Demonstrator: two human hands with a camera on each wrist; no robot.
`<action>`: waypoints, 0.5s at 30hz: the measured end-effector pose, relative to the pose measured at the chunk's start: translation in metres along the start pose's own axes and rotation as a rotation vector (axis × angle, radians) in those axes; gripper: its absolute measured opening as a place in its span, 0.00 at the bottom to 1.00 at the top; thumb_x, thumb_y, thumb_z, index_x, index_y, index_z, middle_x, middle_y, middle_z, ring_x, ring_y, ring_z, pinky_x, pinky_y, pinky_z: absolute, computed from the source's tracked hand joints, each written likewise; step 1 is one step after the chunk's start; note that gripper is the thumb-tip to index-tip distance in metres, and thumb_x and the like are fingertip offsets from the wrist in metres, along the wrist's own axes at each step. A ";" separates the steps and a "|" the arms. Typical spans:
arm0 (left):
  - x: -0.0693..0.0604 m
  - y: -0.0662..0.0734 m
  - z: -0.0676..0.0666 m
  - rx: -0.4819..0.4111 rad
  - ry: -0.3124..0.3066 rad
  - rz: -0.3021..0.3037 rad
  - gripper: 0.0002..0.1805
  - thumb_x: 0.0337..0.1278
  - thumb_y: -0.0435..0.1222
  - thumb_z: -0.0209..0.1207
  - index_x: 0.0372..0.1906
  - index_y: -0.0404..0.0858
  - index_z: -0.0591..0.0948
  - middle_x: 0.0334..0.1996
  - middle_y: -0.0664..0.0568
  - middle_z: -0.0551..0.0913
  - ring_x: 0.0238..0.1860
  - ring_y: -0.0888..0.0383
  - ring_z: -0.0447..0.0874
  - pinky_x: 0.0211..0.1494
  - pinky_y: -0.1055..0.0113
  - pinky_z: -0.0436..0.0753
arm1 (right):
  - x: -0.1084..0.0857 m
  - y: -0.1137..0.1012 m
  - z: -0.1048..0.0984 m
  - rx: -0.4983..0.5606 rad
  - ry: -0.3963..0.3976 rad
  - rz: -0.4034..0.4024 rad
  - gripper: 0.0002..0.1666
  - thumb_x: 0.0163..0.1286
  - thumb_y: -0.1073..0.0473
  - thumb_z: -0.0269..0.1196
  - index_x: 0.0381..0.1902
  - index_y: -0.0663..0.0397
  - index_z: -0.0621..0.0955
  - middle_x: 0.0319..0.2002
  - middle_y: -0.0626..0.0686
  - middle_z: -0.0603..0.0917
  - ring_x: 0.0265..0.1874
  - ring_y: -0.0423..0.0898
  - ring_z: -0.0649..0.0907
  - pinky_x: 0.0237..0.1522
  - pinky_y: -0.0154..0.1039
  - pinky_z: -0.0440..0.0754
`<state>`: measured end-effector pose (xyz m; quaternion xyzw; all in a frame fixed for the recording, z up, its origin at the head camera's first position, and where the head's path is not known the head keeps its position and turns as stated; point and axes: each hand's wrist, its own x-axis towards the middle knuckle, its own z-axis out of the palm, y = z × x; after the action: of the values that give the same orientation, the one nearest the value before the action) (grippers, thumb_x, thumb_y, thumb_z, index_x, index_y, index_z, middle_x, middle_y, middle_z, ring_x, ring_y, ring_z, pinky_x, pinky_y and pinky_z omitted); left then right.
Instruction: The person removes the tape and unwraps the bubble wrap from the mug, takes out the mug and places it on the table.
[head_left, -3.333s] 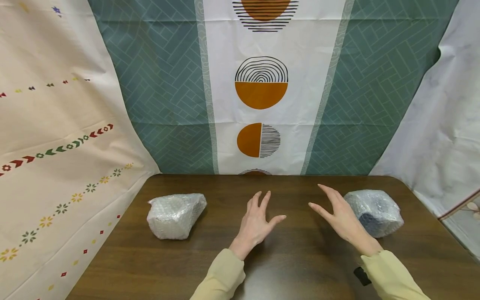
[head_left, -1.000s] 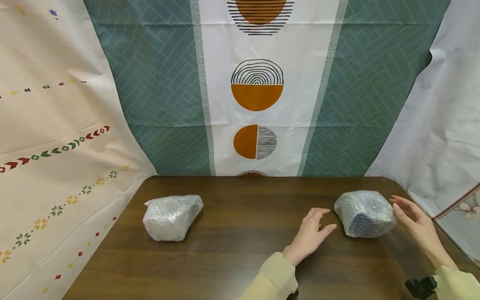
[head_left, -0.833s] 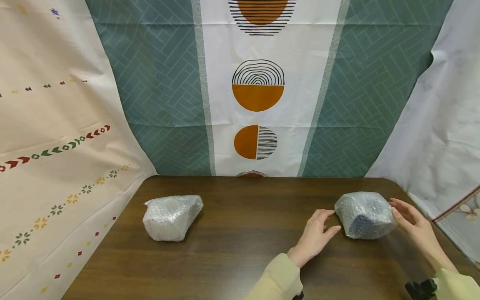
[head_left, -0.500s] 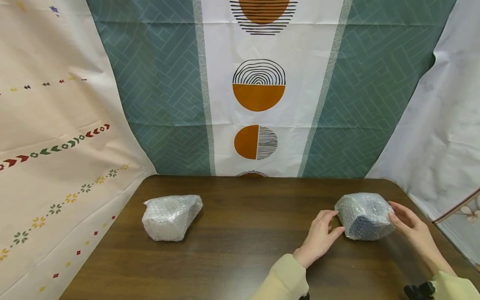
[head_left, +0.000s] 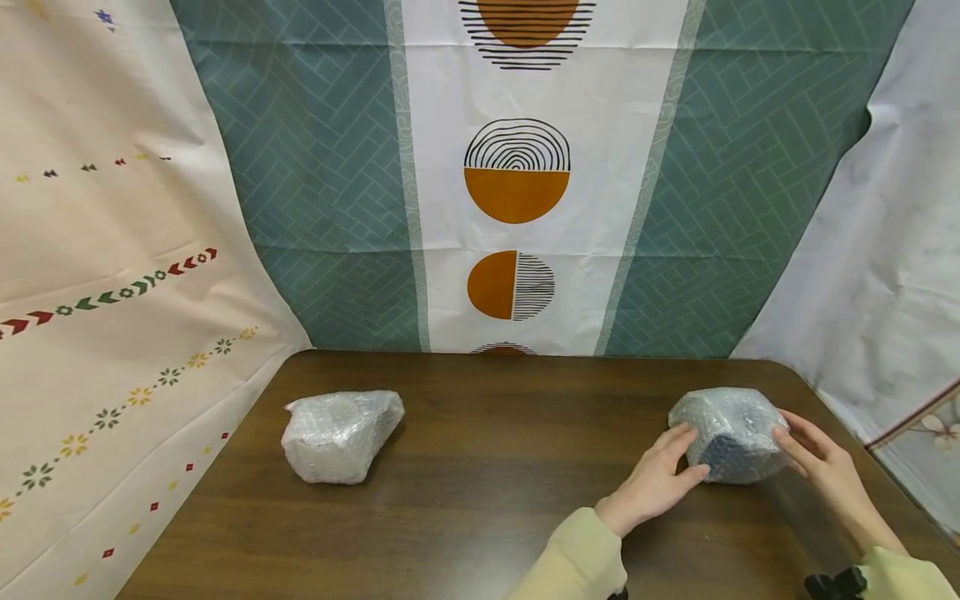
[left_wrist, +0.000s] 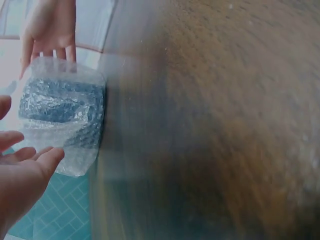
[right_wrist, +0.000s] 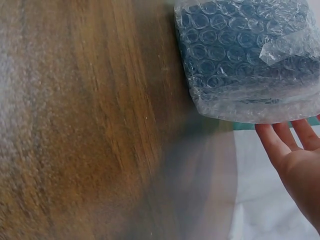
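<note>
A bubble-wrapped bundle with a dark blue part (head_left: 731, 429) sits at the table's right side in the head view. My left hand (head_left: 657, 482) is at its left side, fingers spread and fingertips over its near left edge. On the bundle's right side, my right hand (head_left: 828, 475) has its fingertips at the wrap, the fingers gently bent. In the left wrist view the bundle (left_wrist: 62, 107) lies between my left hand (left_wrist: 25, 175) and my right hand (left_wrist: 50, 30). The right wrist view shows the bundle (right_wrist: 245, 55) against the fingertips of my right hand (right_wrist: 297, 160).
A second bundle in whitish bubble wrap (head_left: 341, 437) stands on the left part of the brown wooden table (head_left: 480, 517). Patterned cloth hangs behind the table (head_left: 337, 167), with pale cloths at the left (head_left: 150, 250) and right (head_left: 885, 250).
Both hands have moved right from their earlier places. Most recently my left hand has come further right onto the bundle's left edge, and my right hand has shifted slightly left against it.
</note>
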<state>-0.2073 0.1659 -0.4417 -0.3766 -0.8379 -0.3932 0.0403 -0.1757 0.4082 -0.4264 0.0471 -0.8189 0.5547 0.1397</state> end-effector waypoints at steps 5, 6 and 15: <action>-0.001 0.003 0.000 -0.039 -0.075 -0.018 0.29 0.64 0.44 0.50 0.66 0.37 0.62 0.66 0.54 0.57 0.63 0.64 0.53 0.58 0.76 0.58 | 0.001 0.002 -0.001 0.033 0.000 -0.004 0.24 0.69 0.65 0.51 0.62 0.44 0.69 0.44 0.28 0.72 0.40 0.24 0.72 0.35 0.21 0.72; -0.001 0.004 0.000 -0.050 -0.085 -0.022 0.29 0.63 0.44 0.50 0.66 0.37 0.61 0.66 0.54 0.57 0.63 0.64 0.52 0.58 0.76 0.58 | 0.001 0.002 -0.001 0.047 -0.002 -0.002 0.24 0.69 0.65 0.51 0.62 0.44 0.69 0.44 0.28 0.73 0.40 0.24 0.72 0.35 0.21 0.72; -0.003 0.004 0.000 -0.128 -0.095 -0.056 0.30 0.64 0.45 0.49 0.67 0.39 0.60 0.66 0.57 0.55 0.64 0.66 0.50 0.59 0.75 0.56 | -0.001 0.008 0.004 0.244 -0.024 0.015 0.23 0.69 0.66 0.51 0.60 0.43 0.71 0.44 0.31 0.74 0.42 0.25 0.72 0.36 0.21 0.72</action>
<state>-0.2023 0.1660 -0.4404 -0.3732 -0.8222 -0.4284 -0.0345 -0.1777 0.4079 -0.4354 0.0641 -0.7474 0.6505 0.1189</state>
